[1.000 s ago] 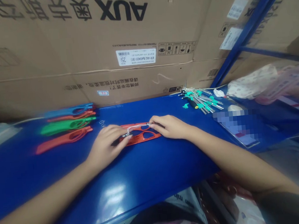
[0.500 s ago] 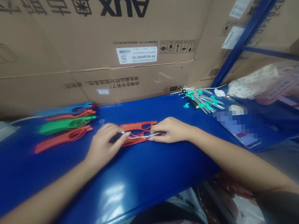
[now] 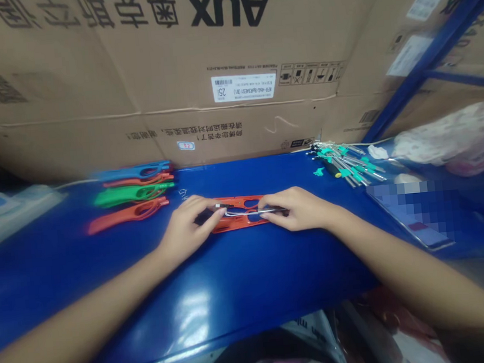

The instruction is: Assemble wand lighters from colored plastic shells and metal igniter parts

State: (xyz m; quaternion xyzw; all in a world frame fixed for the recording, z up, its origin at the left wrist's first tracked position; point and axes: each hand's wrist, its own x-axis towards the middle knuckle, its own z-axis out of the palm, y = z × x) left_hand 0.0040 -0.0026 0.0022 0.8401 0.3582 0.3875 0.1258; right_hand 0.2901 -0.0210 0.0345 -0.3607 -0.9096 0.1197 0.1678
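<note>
My left hand (image 3: pixel 189 224) pinches a small black part (image 3: pixel 224 206) with a white end between thumb and index finger. Thin pale wires (image 3: pixel 237 213) run from it towards my right hand (image 3: pixel 297 209). That hand is closed on a slim metal tube (image 3: pixel 267 210), lying nearly level between thumb and fingers; its far end is hidden by the hand. Beneath both hands, two orange plastic casing halves (image 3: pixel 229 225) with oval finger openings lie on the blue table (image 3: pixel 250 277). My hands cover parts of their ends.
To the left, blue, green (image 3: pixel 114 196) and orange handle-shaped casings lie in a row. A pile of metal tubes (image 3: pixel 354 180) with teal pieces sits at back right, near a phone (image 3: pixel 415 223). A large cardboard box (image 3: pixel 153 93) stands behind the table.
The camera view has shifted, so the scene sits further right. The tube and wires now lie straighter between my hands; both hands keep their hold.
</note>
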